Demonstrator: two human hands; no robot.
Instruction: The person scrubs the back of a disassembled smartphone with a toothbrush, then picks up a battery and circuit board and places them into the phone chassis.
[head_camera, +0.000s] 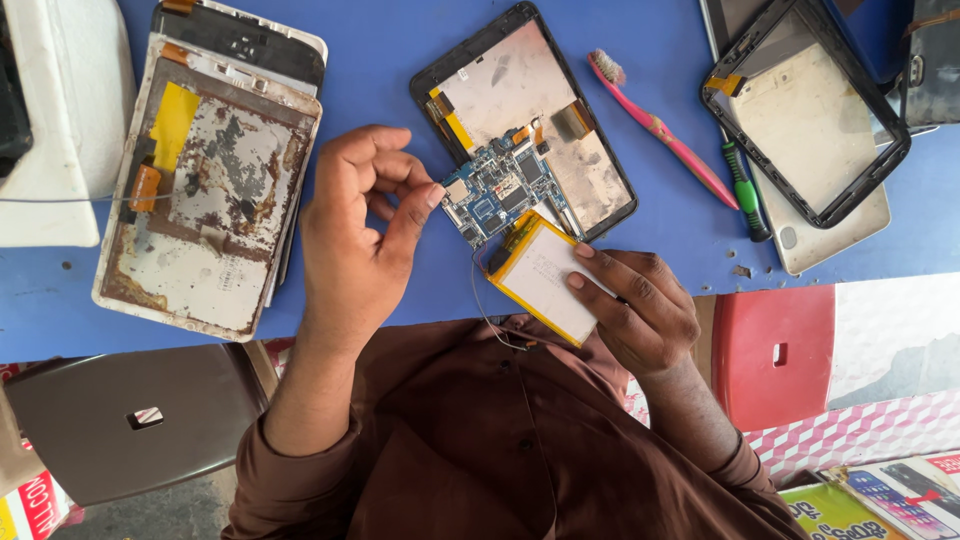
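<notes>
Blue table (380, 60) holds an opened tablet (523, 120). Its flat battery (540, 275) lies under the right hand (640, 310), fingers pressed on it. Left hand (360, 240) pinches the blue circuit board (497, 192) at its edge.

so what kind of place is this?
Probably a small repair stall for tablets or phones. The left hand holds a blue circuit board, the right hand a flat battery pack. Opened tablet shells, a green screwdriver and a pink toothbrush lie on the blue table.
</notes>
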